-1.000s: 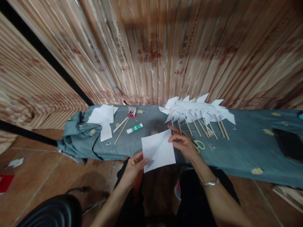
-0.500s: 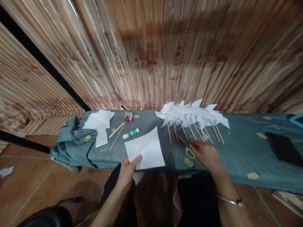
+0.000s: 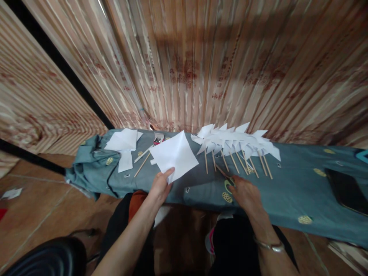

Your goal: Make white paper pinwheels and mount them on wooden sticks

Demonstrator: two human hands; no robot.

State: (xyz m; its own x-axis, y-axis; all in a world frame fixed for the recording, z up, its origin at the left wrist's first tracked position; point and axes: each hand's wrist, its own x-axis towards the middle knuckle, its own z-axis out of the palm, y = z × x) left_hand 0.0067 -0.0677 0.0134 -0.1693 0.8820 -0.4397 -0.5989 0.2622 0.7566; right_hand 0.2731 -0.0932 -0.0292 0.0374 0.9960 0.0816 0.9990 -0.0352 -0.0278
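Note:
My left hand (image 3: 161, 186) pinches the lower corner of a square sheet of white paper (image 3: 175, 155), which is creased across and held up above the cloth. On the right, my right hand (image 3: 245, 191) has its fingers closed at the green handles of a pair of scissors (image 3: 227, 181), whose blades point away to the left. Beyond the scissors lies an overlapping row of white paper pinwheels (image 3: 238, 138) on wooden sticks (image 3: 234, 163). The raised sheet hides most of a glue stick (image 3: 153, 162).
A grey-green cloth (image 3: 290, 195) covers the narrow table. At its left are white paper pieces (image 3: 123, 140), a pencil (image 3: 143, 154), a loose wooden stick (image 3: 142, 165) and a small red box (image 3: 158, 139). A dark phone (image 3: 346, 189) lies right; a curtain (image 3: 184, 73) hangs behind.
My left hand has raised the paper sheet up and away from the table's front edge, over the glue stick. My right hand has closed in on the scissors' handles. The view has shifted slightly.

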